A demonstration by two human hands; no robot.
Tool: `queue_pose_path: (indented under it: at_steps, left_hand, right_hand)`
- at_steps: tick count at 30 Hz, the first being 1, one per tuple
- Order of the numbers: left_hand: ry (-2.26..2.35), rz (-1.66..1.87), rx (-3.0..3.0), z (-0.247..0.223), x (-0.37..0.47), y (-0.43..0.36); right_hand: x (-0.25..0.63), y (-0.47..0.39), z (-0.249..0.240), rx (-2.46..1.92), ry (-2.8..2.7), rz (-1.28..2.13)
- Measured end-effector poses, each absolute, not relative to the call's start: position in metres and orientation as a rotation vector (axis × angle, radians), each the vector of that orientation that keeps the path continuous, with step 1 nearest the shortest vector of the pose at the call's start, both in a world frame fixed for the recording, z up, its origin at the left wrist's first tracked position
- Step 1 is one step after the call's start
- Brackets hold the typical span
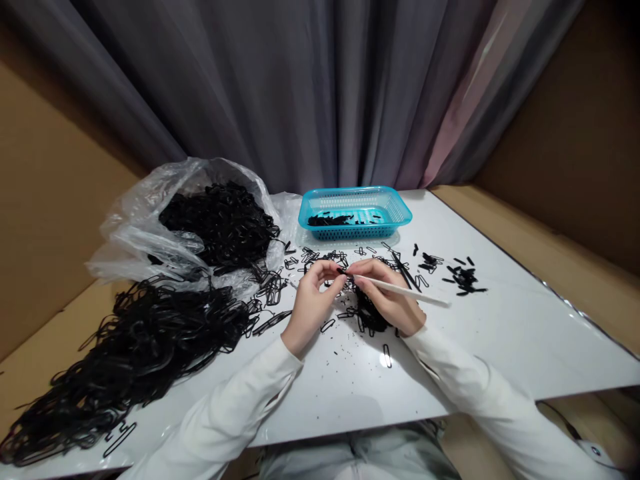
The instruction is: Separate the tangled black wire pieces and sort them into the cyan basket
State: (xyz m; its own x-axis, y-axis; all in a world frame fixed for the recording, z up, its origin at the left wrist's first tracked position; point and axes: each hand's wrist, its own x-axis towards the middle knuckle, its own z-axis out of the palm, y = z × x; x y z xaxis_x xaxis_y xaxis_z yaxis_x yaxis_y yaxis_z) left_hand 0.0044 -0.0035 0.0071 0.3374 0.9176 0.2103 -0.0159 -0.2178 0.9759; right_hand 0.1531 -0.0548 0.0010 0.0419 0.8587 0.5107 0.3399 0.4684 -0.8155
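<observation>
My left hand [316, 300] is closed in a pinch over the middle of the table, gripping a small black piece [342, 271] between thumb and fingertips. Close against it on the right, my right hand [390, 300] is wrapped round a thin white stick [413, 291]. The stick slants down to the right, and its left end meets the black piece. Fingers partly hide that contact. Under my right wrist lies a dark clump of black loops [371, 313]. Loose narrow black loops [327, 325] are scattered on the white surface around both hands.
A blue basket [406, 215] at the back holds small black pieces. To the left, a clear plastic bag [135, 230] spills black loops, with a large tangled pile [135, 353] before it. Small black pieces [464, 277] lie right on the white table [520, 333]. A grey curtain [260, 87] hangs behind.
</observation>
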Motion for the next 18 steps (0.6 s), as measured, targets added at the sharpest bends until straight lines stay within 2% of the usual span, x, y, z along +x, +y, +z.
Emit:
queue_pose_path:
  at_steps: [12, 18]
  left_hand:
    - [0.947, 1.137, 1.779, -0.009, 0.005, -0.003]
    - [0.922, 1.101, 1.924, -0.001, 0.005, -0.01]
  right_hand:
    - [0.138, -0.053, -0.016, -1.204, -1.724, 0.206]
    - [0.139, -0.048, -0.025, -1.301, -1.72, 0.145]
